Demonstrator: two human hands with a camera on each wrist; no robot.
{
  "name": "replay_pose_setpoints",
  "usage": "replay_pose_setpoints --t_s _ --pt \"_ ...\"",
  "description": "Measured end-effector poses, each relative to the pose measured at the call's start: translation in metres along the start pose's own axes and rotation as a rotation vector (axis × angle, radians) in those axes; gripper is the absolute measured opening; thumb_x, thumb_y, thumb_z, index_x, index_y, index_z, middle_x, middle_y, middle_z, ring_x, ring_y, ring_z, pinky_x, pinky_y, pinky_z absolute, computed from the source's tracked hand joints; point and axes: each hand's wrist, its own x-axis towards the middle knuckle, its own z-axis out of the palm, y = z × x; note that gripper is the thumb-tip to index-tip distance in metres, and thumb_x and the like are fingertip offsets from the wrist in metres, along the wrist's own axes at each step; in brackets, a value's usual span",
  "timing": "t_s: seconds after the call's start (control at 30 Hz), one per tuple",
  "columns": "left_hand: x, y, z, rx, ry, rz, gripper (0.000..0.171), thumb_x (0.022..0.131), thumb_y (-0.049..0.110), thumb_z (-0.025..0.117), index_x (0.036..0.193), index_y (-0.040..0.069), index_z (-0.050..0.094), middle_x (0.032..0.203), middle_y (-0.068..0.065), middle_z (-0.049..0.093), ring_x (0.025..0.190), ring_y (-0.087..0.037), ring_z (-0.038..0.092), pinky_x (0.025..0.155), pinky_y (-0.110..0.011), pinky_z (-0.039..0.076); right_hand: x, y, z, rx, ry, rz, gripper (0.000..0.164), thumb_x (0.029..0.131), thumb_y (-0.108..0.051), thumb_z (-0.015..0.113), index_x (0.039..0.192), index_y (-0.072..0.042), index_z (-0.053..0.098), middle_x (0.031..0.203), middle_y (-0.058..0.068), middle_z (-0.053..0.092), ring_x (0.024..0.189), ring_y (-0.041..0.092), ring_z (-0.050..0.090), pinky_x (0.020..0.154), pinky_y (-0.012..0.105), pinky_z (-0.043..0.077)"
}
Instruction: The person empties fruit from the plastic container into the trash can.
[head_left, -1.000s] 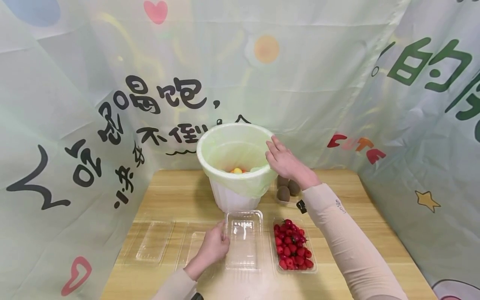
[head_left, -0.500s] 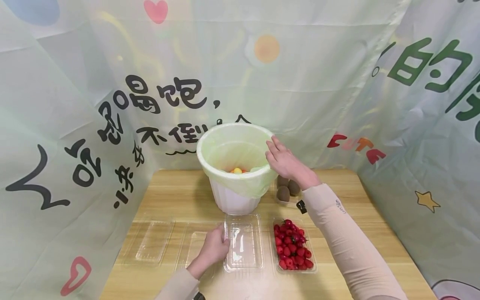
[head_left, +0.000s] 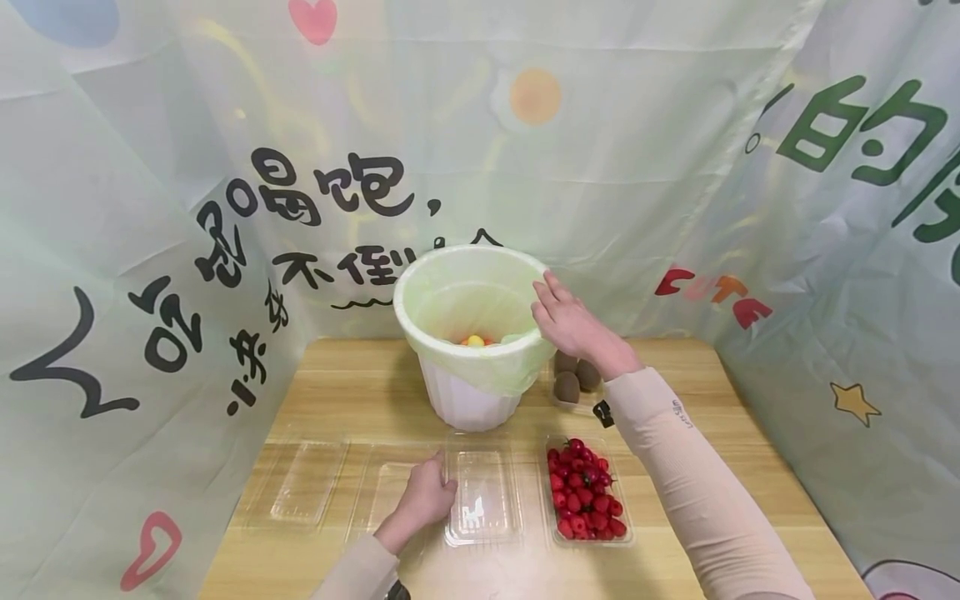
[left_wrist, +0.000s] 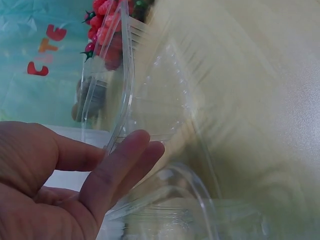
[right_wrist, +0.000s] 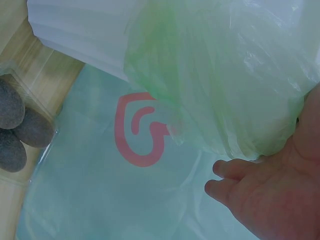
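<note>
With thumb and fingers, my left hand (head_left: 426, 496) pinches the left rim of a clear plastic container (head_left: 482, 500) in front of the bin. The left wrist view shows the fingertips (left_wrist: 131, 142) on that clear rim. My right hand (head_left: 573, 321) rests against the right rim of a white bin (head_left: 468, 392), its fingers fairly straight. A pale green bag (right_wrist: 215, 85) lines the bin and hangs over its rim. Inside the bin, a yellow round thing (head_left: 476, 342) and some orange-red bits show.
A clear box of raspberries and other red fruit (head_left: 585, 492) stands to the right. Behind it, a clear tray holds several brown egg-shaped things, perhaps kiwis (head_left: 567, 387). Two more clear containers lie left on the wooden table (head_left: 352, 392), one the far-left container (head_left: 303, 483). Printed cloth surrounds the table.
The clear container in my left hand has come down and slightly toward me, and now lies flatter at table level. My right hand has stayed at the bin rim.
</note>
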Motion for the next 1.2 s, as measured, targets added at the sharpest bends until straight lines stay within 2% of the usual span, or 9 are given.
replay_pose_setpoints --t_s 0.47,0.6,0.7,0.77,0.83,0.93,1.0,1.07,1.2 --pt "-0.002 0.003 -0.004 0.01 -0.062 -0.03 0.066 0.093 0.0 0.066 0.144 -0.029 0.036 0.055 0.001 0.049 0.041 -0.005 0.036 0.043 -0.023 0.045 0.0 -0.001 0.0 -0.007 -0.006 0.003 0.067 0.114 -0.041 0.015 0.169 -0.004 0.011 0.179 0.014 -0.007 0.164 0.042 0.003 0.132 0.063 0.008" --pt "-0.002 0.005 -0.008 0.011 -0.066 -0.027 0.066 0.094 0.004 0.068 0.141 -0.031 0.039 0.076 -0.024 0.07 0.039 -0.004 0.036 0.043 -0.024 0.046 0.0 -0.001 -0.001 -0.006 -0.003 0.004 0.067 0.113 -0.041 0.015 0.169 -0.005 0.011 0.179 0.014 -0.007 0.164 0.043 0.004 0.132 0.063 0.01" --pt "-0.002 0.008 -0.013 0.016 -0.075 -0.035 0.065 0.095 0.007 0.069 0.14 -0.031 0.041 0.111 -0.045 0.067 0.041 -0.009 0.043 0.052 -0.029 0.054 -0.001 -0.001 0.0 -0.001 -0.002 0.003 0.067 0.113 -0.042 0.015 0.169 -0.004 0.011 0.179 0.014 -0.007 0.164 0.042 0.004 0.132 0.062 0.01" --pt "-0.003 0.01 -0.016 0.025 -0.082 -0.037 0.065 0.095 0.009 0.07 0.138 -0.03 0.043 0.123 -0.048 0.062 0.053 -0.018 0.058 0.067 -0.037 0.062 -0.001 0.0 -0.001 0.0 -0.004 0.003 0.067 0.113 -0.042 0.015 0.169 -0.004 0.011 0.179 0.014 -0.007 0.164 0.042 0.004 0.132 0.062 0.01" --pt "-0.004 0.012 -0.018 0.046 -0.086 -0.035 0.063 0.095 0.011 0.071 0.136 -0.03 0.047 0.131 -0.049 0.057 0.075 -0.032 0.07 0.085 -0.048 0.063 -0.001 0.001 -0.001 0.001 -0.006 0.003 0.067 0.113 -0.042 0.015 0.169 -0.005 0.01 0.179 0.014 -0.008 0.164 0.042 0.004 0.132 0.063 0.01" --pt "-0.006 0.016 -0.023 0.062 -0.095 -0.024 0.06 0.094 0.013 0.072 0.131 -0.029 0.052 0.134 -0.05 0.054 0.106 -0.046 0.068 0.101 -0.062 0.056 -0.001 0.001 0.0 -0.001 -0.007 0.001 0.067 0.113 -0.042 0.014 0.169 -0.005 0.01 0.179 0.014 -0.008 0.164 0.042 0.004 0.132 0.063 0.01" --pt "-0.008 0.018 -0.027 0.057 -0.107 -0.027 0.054 0.095 0.014 0.072 0.126 -0.028 0.056 0.125 -0.047 0.062 0.1 -0.044 0.069 0.092 -0.06 0.06 -0.001 0.001 0.0 -0.001 -0.007 0.0 0.067 0.113 -0.042 0.015 0.169 -0.005 0.01 0.179 0.014 -0.008 0.164 0.042 0.004 0.132 0.063 0.01" --pt "-0.008 0.021 -0.033 0.027 -0.128 -0.037 0.052 0.096 0.014 0.071 0.125 -0.028 0.057 0.108 -0.042 0.069 0.082 -0.038 0.072 0.076 -0.052 0.064 -0.001 0.001 0.0 0.0 -0.007 -0.001 0.067 0.113 -0.042 0.015 0.169 -0.005 0.01 0.179 0.014 -0.007 0.164 0.041 0.004 0.132 0.062 0.01" --pt "-0.004 0.026 -0.054 -0.094 -0.143 -0.073 0.048 0.1 0.011 0.065 0.13 -0.026 0.056 0.093 -0.037 0.071 0.052 -0.023 0.067 0.054 -0.039 0.062 -0.001 0.001 -0.001 0.001 -0.006 0.0 0.067 0.113 -0.042 0.016 0.169 -0.005 0.01 0.179 0.013 -0.007 0.165 0.04 0.004 0.133 0.061 0.01"
